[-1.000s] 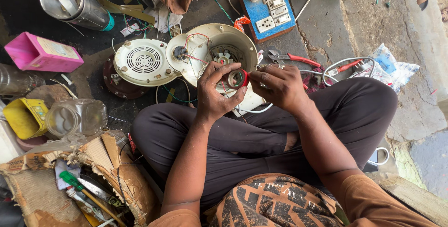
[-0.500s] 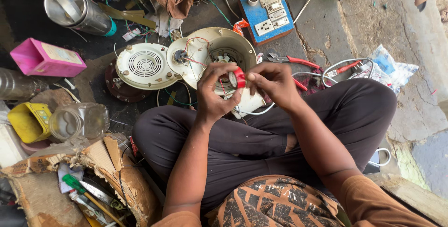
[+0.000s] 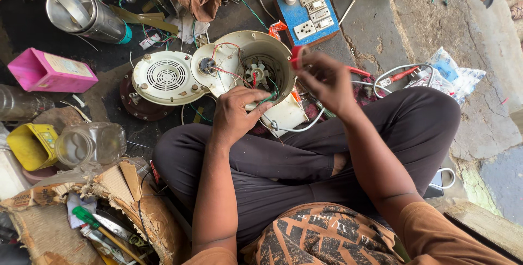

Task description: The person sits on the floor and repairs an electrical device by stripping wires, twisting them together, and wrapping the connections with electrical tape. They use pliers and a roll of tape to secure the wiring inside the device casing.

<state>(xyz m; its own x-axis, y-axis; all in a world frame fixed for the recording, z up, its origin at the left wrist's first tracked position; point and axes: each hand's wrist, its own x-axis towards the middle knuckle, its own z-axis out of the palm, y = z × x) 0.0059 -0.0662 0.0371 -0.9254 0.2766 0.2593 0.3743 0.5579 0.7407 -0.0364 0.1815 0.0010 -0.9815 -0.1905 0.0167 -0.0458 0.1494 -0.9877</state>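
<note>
I see my left hand [image 3: 235,117] curled over the near rim of the cream appliance housing [image 3: 256,69], fingers bent and pressing on its edge where the green and red wires [image 3: 231,72] run out, so it grips the housing rather than lying flat. My right hand [image 3: 325,80] is raised just beside the housing's right rim, fingers pinched closed around a roll of red tape [image 3: 297,56]; the roll sits at my fingertips, above and right of the opened shell. Inside the shell I can make out a small white fan wheel [image 3: 256,72]. The housing rests on the floor just beyond my crossed legs, touching the left hand and very near the right.

To its left lies a round cream vent cover [image 3: 165,77], touching the housing. Farther left sits a pink rectangular box [image 3: 50,71] with a pale label on top, and below it a yellow container [image 3: 30,145] beside a clear plastic jar [image 3: 90,144]. Behind the housing stands a blue switch board [image 3: 305,10] with white sockets. At the far right lies a crumpled clear plastic bag [image 3: 452,74].
</note>
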